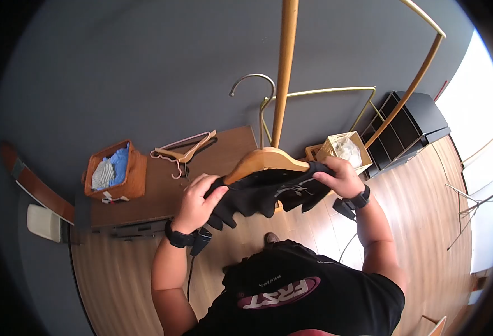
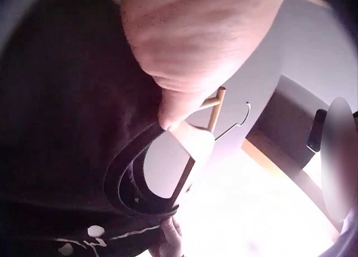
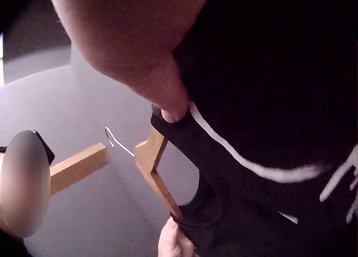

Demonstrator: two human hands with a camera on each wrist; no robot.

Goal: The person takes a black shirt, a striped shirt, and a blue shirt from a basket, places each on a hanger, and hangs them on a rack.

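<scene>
A black shirt [image 1: 246,199] with a white print hangs on a wooden hanger [image 1: 264,160], in front of the person's chest. The hanger's metal hook [image 1: 272,89] points up. My left hand [image 1: 197,204] pinches the shirt at one side of the neckline, thumb on the near side. On the other side my right hand [image 1: 343,178] grips it the same way. Seen from the left wrist, the round collar [image 2: 114,176] lies around the hanger's arms. In the right wrist view the thumb [image 3: 176,108] presses on the collar edge beside the hanger.
A wooden clothes rack [image 1: 285,67] rises just behind the hanger. On the low brown cabinet [image 1: 229,148] are loose hangers [image 1: 187,152] and an orange-brown basket [image 1: 137,176] of folded clothes. A light basket [image 1: 364,154] with white cloth stands right, near a black shelf [image 1: 406,126].
</scene>
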